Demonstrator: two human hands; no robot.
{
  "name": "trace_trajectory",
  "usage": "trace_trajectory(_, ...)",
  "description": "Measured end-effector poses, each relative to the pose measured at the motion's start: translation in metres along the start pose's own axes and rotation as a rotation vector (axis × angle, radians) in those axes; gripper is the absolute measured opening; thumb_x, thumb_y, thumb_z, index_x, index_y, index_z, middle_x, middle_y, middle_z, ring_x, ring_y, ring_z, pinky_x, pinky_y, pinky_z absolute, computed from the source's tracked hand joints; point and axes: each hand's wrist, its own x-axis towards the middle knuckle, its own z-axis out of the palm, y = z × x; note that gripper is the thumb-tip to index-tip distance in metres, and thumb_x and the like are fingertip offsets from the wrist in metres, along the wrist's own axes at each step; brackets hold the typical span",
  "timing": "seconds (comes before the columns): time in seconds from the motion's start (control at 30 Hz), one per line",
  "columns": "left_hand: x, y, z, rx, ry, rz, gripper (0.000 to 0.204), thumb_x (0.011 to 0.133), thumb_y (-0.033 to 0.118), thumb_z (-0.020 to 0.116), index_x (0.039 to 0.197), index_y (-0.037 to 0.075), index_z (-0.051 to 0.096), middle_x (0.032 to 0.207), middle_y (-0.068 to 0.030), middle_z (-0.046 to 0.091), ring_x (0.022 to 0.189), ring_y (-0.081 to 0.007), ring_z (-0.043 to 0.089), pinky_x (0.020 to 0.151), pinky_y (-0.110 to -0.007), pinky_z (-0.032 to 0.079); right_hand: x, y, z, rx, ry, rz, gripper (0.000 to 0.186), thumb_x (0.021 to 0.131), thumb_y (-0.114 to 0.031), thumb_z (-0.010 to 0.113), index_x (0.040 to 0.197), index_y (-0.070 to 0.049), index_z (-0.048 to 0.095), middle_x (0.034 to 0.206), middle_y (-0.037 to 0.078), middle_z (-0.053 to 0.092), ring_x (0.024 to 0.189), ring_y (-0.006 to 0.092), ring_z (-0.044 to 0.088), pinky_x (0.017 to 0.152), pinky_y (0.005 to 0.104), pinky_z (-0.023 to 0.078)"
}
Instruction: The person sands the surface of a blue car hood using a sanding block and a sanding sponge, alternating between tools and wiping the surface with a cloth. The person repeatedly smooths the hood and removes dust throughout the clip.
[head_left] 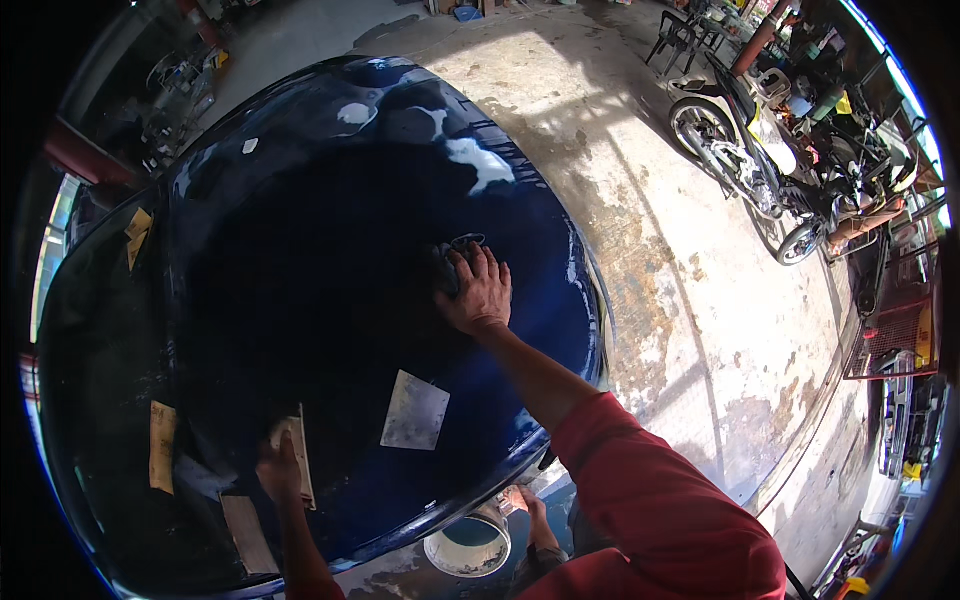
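A dark blue car panel (pixel 300 290), broad and curved like a roof, spreads below me with pale patches near its far edge. On its right half, my right hand (pixel 480 292) presses a dark crumpled cloth (pixel 449 272) against the paint. My left hand (pixel 281 468) is closed round a pale flat sanding block (pixel 305 460) at the near left; its underside is hidden. Between the hands and nearer to me lies a grey square sheet (pixel 416 411), apparently sandpaper. A tan strip (pixel 162 448) and a brownish strip (pixel 248 535) rest left of my left hand.
A folded yellowish piece (pixel 138 237) lies at the panel's far left. Below the near edge stands a white bucket (pixel 468 545), close to my foot (pixel 518 497). A motorcycle (pixel 740 150) and a dark chair (pixel 678 42) stand on the stained concrete floor (pixel 640 270) at right.
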Motion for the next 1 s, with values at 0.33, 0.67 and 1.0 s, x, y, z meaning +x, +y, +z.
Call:
trace_trajectory(0.33, -0.111, 0.006, -0.015, -0.116, -0.069, -0.113, 0.064, 0.106, 0.045, 0.069, 0.145, -0.004, 0.061, 0.141, -0.0324, 0.067, 0.136, -0.0485, 0.062, 0.112, -0.052, 0.052, -0.003, -0.007, -0.008, 0.058, 0.013, -0.003, 0.078, 0.094, -0.059, 0.069, 0.162, -0.027, 0.050, 0.173, 0.015, 0.038, 0.164, 0.0374, 0.028, 0.134, 0.0618, 0.017)
trace_trajectory(0.67, 0.086, -0.026, 0.005, -0.091, 0.063, -0.143, 0.069, 0.103, 0.059, 0.069, 0.098, -0.010, 0.065, 0.087, -0.0326, 0.071, 0.080, -0.0499, 0.073, 0.069, -0.055, 0.054, -0.005, -0.001, 0.005, 0.010, 0.051, 0.003, 0.077, 0.090, -0.055, 0.071, 0.159, -0.025, 0.054, 0.170, 0.015, 0.043, 0.163, 0.0369, 0.032, 0.133, 0.0618, 0.019)
trace_trajectory(1.0, -0.074, 0.000, -0.010, -0.004, -0.040, -0.013, 0.056, 0.105, 0.046, 0.070, 0.135, -0.001, 0.069, 0.123, -0.0303, 0.075, 0.118, -0.0497, 0.072, 0.097, -0.053, 0.059, -0.001, -0.004, -0.001, -0.024, 0.002, -0.005, 0.079, 0.090, -0.051, 0.074, 0.161, -0.026, 0.050, 0.172, 0.014, 0.040, 0.163, 0.0377, 0.031, 0.134, 0.0593, 0.020)
